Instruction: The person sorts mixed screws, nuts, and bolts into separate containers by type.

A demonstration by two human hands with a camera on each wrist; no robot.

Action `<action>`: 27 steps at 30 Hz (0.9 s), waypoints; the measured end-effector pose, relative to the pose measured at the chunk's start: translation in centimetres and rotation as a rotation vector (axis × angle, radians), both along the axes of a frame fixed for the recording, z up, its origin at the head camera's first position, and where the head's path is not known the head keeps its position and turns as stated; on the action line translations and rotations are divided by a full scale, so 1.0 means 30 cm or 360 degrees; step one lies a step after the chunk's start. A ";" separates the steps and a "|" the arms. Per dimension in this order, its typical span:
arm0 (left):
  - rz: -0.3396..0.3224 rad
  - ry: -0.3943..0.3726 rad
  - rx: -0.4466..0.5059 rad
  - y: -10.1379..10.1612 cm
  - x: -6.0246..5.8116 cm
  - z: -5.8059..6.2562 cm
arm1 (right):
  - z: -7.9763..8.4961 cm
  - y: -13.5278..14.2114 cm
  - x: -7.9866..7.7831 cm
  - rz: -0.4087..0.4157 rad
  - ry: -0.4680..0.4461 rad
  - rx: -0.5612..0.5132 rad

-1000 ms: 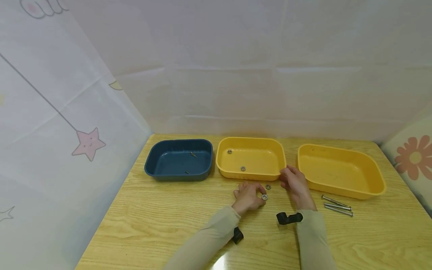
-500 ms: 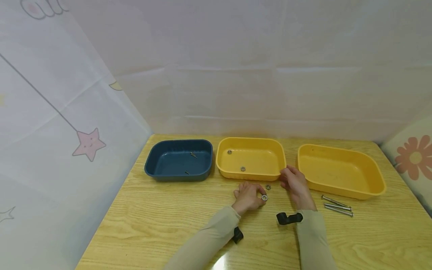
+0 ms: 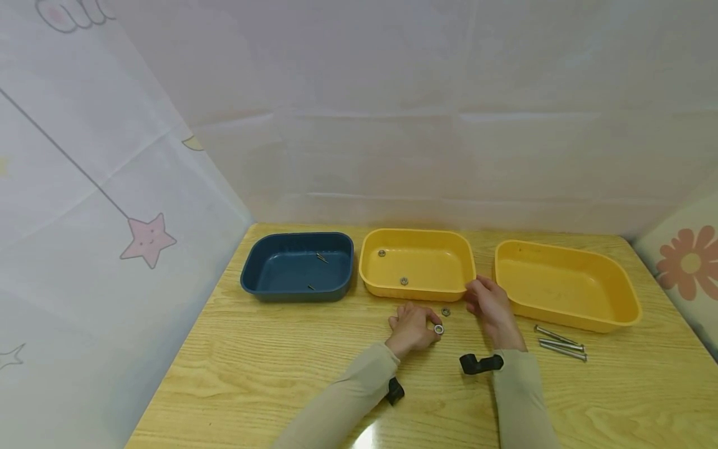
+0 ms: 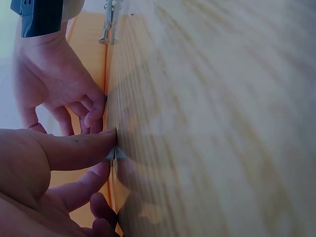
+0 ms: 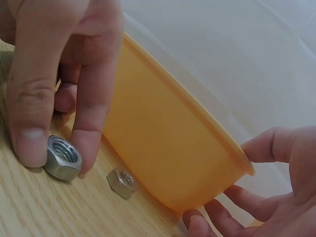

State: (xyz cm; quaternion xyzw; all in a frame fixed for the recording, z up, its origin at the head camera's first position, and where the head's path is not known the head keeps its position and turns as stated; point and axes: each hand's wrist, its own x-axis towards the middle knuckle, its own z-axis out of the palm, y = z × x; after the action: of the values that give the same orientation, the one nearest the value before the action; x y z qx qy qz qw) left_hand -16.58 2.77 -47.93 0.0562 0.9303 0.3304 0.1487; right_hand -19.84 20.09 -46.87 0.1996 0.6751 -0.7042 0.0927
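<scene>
Between thumb and finger, my left hand (image 3: 414,327) pinches a steel hex nut (image 5: 64,159) at the tabletop, its threaded hole facing up. A second hex nut (image 5: 121,182) lies on the wood just beyond, close to the front wall of the middle yellow tray (image 5: 168,133). My right hand (image 3: 490,305) grips the front right corner of that tray, thumb at the rim and fingers under the outer wall in the right wrist view. Two more nuts, a far one (image 3: 382,253) and a nearer one (image 3: 404,281), lie inside the tray.
A dark blue tray (image 3: 294,295) with a few small screws (image 3: 321,257) stands at the left. On the right is a larger yellow tray (image 3: 566,287), with long bolts (image 3: 561,343) lying in front of it. A cloth wall (image 3: 359,156) rises behind the table.
</scene>
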 end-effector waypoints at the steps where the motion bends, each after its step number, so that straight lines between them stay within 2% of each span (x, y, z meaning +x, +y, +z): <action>1: 0.0000 -0.0004 0.0003 0.000 0.000 0.000 | 0.000 0.000 0.000 -0.0002 0.0002 -0.0003; 27: -0.0014 0.0000 0.0017 -0.008 0.004 0.009 | 0.010 -0.003 0.003 0.0004 -0.0029 0.0023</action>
State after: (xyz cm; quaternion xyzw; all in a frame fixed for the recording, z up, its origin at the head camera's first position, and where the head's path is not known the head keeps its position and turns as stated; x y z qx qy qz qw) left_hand -16.46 2.54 -47.65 0.0610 0.9283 0.3348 0.1499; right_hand -19.75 20.00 -46.58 0.2059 0.6795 -0.6973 0.0984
